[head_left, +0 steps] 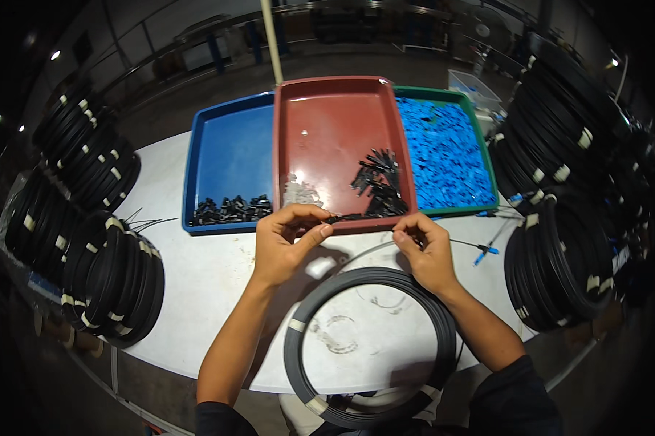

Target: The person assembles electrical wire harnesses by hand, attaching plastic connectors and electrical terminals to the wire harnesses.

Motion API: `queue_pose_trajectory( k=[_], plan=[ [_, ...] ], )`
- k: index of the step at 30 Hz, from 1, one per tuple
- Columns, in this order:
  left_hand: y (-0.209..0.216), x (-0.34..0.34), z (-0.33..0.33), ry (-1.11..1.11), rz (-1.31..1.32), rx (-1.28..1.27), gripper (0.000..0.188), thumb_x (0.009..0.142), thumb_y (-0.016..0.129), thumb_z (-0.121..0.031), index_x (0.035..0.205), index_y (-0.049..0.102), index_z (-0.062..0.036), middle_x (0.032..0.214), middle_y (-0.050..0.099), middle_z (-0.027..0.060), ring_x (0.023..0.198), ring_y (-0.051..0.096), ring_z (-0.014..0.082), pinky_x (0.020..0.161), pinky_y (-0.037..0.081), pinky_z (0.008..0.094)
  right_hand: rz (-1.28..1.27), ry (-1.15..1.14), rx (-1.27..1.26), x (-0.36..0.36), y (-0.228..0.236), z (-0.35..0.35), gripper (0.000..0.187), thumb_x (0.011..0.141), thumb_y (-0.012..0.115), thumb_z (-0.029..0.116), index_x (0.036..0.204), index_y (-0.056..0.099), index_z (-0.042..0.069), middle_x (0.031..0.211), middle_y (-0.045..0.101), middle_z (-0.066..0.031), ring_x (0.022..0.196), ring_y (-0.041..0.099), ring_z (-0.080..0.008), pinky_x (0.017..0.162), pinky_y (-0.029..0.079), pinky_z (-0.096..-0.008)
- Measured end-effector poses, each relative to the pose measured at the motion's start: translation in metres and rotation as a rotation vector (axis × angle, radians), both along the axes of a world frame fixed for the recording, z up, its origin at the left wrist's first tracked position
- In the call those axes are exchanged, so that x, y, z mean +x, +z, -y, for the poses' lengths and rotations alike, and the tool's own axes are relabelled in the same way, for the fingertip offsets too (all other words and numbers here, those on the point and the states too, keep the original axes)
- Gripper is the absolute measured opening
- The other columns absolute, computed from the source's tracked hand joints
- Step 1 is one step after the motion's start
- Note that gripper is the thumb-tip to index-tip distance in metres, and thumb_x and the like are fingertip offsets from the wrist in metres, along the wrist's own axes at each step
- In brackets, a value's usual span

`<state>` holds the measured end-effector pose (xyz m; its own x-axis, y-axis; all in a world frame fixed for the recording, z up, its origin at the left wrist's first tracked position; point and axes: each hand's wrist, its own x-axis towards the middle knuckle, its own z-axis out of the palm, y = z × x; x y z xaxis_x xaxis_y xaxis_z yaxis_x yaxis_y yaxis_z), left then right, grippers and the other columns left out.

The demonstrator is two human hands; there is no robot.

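Observation:
My left hand (287, 243) is closed in a pinch at the front edge of the red tray (335, 116); what its fingertips hold is too small to make out. Opposite it, my right hand (429, 254) pinches a thin black cable (367, 251) near the tray's right front corner. Below both hands, a coil of black cable (296, 356) bound with pale tape lies at the table's near edge. Inside the red tray are black slim parts (382, 182) and a small heap of clear pieces (300, 192).
A blue tray (233, 138) with small black parts stands left, a green tray (480, 138) of blue connectors (444, 152) right. Stacked cable coils line the left (117, 276) and right (552, 261) sides of the white table (189, 291). A blue-ended cable (483, 251) lies near the right coils.

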<state>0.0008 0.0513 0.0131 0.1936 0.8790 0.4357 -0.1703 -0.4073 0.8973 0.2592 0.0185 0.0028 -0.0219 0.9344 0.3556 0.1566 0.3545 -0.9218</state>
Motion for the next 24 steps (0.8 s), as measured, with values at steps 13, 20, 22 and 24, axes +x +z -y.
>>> queue_pose_trajectory(
  k=[13, 20, 22, 24],
  plan=[
    [-0.029, 0.036, 0.02, -0.029, -0.084, 0.037, 0.018, 0.089, 0.074, 0.005, 0.107, 0.071, 0.0054, 0.106, 0.075, 0.0165, 0.097, 0.071, 0.0183, 0.088, 0.056, 0.0303, 0.17, -0.003, 0.192, 0.007, -0.004, 0.009, 0.007, 0.083, 0.073, 0.004, 0.081, 0.067, 0.002, 0.073, 0.065, -0.003, 0.058, 0.047, -0.0106, 0.053, 0.034, -0.0281],
    [-0.026, 0.039, 0.022, -0.007, -0.169, 0.029, 0.017, 0.088, 0.075, 0.006, 0.105, 0.073, 0.0055, 0.102, 0.075, 0.0151, 0.093, 0.071, 0.0166, 0.085, 0.056, 0.029, 0.215, -0.004, 0.218, 0.01, -0.003, 0.008, 0.006, 0.083, 0.073, 0.005, 0.081, 0.067, 0.003, 0.073, 0.064, -0.0035, 0.059, 0.049, -0.0121, 0.053, 0.036, -0.0288],
    [-0.024, 0.037, 0.023, 0.014, -0.181, -0.068, 0.017, 0.09, 0.077, 0.0, 0.106, 0.075, 0.0034, 0.097, 0.077, 0.0116, 0.083, 0.072, 0.0139, 0.077, 0.057, 0.0267, 0.224, -0.002, 0.234, 0.009, -0.003, 0.005, 0.006, 0.083, 0.073, 0.005, 0.082, 0.067, 0.003, 0.074, 0.065, -0.004, 0.059, 0.051, -0.0126, 0.053, 0.037, -0.0289],
    [-0.022, 0.037, 0.026, 0.026, -0.162, -0.042, 0.015, 0.09, 0.076, 0.0, 0.105, 0.075, 0.0032, 0.096, 0.077, 0.0115, 0.082, 0.072, 0.0139, 0.077, 0.057, 0.0267, 0.241, 0.004, 0.229, 0.006, -0.003, 0.006, 0.006, 0.083, 0.073, 0.005, 0.082, 0.067, 0.003, 0.074, 0.065, -0.0041, 0.06, 0.052, -0.0128, 0.054, 0.037, -0.0286]
  ],
)
